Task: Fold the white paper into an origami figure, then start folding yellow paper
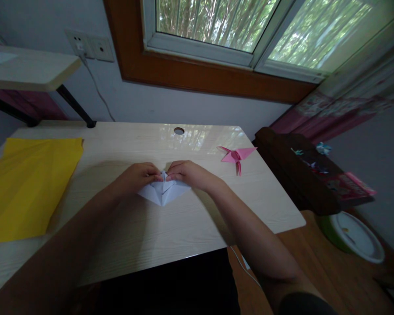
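Observation:
A pale lilac sheet of folded paper (162, 194) lies on the light wooden desk (151, 236), its point toward me. My left hand (138, 175) presses and pinches its upper left edge. My right hand (188, 172) pinches the upper right edge, fingertips meeting the left hand's at the paper's top middle. Both hands rest on the desk surface over the paper.
A finished pink paper crane (237, 155) sits to the right on the desk. A yellow sheet (26, 183) covers the desk's left part. A dark side table (302, 175) with small items stands to the right, with a green-rimmed bowl (354, 234) below it. A cable hole (179, 130) is at the far edge.

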The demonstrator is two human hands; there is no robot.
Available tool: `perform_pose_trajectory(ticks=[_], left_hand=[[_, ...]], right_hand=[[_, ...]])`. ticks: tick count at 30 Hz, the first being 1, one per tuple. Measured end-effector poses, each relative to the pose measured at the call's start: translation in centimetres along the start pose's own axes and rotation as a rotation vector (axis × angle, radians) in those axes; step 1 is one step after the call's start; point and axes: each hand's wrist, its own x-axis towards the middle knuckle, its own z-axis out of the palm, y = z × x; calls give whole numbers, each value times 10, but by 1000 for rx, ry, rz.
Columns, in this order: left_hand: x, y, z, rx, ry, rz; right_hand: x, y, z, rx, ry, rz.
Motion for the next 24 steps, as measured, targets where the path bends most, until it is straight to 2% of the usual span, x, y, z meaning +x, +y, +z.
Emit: perform_pose_trajectory(ticks=[6, 16, 24], left_hand=[[-2, 9, 3, 49, 25, 17], [-10, 16, -5, 239, -135, -6], [-13, 17, 6, 437, -109, -24]], right_hand=[[5, -4, 2, -54, -8, 64], [5, -15, 2, -126, -161, 129], [10, -32, 2, -387, -195, 185]])
